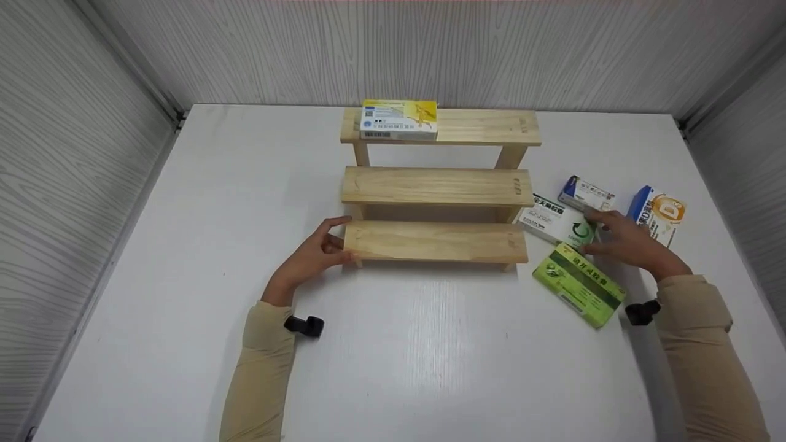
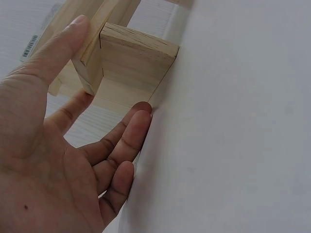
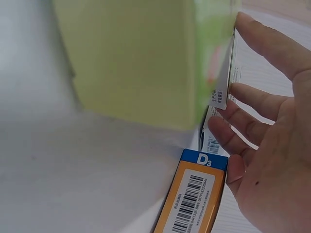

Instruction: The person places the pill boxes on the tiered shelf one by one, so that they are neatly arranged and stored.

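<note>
A three-tier wooden stand (image 1: 436,184) of pale planks stands on the table. My left hand (image 1: 310,261) holds the left end of its lowest plank (image 2: 87,73), thumb on one face and index finger at the opposite edge; the other fingers lie loosely bent beside it. My right hand (image 1: 629,242) has thumb and index finger around the right end of a white and green medicine box (image 1: 556,221). In front of that hand lies a green medicine box (image 1: 580,285), which looms large and blurred in the right wrist view.
A yellow and white medicine box (image 1: 399,120) lies on the top plank at the left. Right of the stand are a blue and white box (image 1: 586,193) and a blue, orange and white D3 box (image 1: 657,215). Grey wood-grain panels (image 1: 295,52) enclose the white table.
</note>
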Motion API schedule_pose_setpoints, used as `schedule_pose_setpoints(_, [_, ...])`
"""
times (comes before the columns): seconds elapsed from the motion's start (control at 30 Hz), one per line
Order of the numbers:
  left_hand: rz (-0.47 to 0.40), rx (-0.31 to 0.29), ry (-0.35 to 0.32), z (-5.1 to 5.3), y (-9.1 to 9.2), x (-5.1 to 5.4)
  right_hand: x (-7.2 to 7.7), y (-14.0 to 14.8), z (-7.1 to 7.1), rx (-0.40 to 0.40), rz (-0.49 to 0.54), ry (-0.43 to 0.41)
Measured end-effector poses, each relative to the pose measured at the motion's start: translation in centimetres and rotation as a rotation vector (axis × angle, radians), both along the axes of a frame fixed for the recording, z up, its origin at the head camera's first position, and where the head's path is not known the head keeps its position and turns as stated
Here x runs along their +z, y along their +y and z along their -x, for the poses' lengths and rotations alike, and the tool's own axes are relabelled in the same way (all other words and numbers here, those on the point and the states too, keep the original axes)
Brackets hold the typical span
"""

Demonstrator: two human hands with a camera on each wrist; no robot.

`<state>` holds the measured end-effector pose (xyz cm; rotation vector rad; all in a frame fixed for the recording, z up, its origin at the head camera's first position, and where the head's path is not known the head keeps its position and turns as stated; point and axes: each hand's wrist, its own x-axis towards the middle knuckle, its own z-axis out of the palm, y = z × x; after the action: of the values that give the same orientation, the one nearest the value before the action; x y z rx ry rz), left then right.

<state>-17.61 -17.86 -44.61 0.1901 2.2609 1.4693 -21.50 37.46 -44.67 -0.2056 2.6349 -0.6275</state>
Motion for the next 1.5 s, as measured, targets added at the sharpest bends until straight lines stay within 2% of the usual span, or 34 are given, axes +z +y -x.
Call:
schedule_pose_setpoints(0.27, [0.015,-0.006,-0.002,-0.1,0.1,0.1,-0.5,0.2,0.1,0.039,-0.070,0.054])
schedule_pose_setpoints(0.43, [0.044,-0.009,0.010,0.1,0.1,0.0,-0.3,0.3,0.0,0.024,-0.039,0.067])
schedule_pose_setpoints(0.57, [0.046,-0.003,0.012,0.7,-0.3,-1.7,0.2,0.7,-0.3,0.008,0.047,0.086])
schedule_pose_setpoints(0.67, [0.043,0.001,0.013,1.2,-0.6,-3.2,0.9,1.2,-0.7,-0.012,0.098,0.112])
schedule_pose_setpoints(0.77, [0.046,-0.001,0.025,1.3,-0.7,-3.6,1.8,1.6,-1.0,-0.037,0.129,0.138])
schedule_pose_setpoints(1.0, [0.055,0.006,0.034,1.2,-0.7,-3.5,4.2,1.8,-1.6,-0.075,0.171,0.215])
schedule_pose_setpoints(1.13, [0.026,0.005,0.027,1.2,-0.8,-3.5,5.2,1.8,-1.7,-0.051,0.238,0.293])
schedule_pose_setpoints(1.27, [-0.007,0.010,0.019,1.2,-0.9,-3.7,6.3,1.4,-1.4,-0.065,0.295,0.347])
schedule_pose_setpoints(1.5, [0.007,0.011,0.026,1.2,-0.9,-3.6,8.1,0.2,-0.9,-0.057,0.362,0.466])
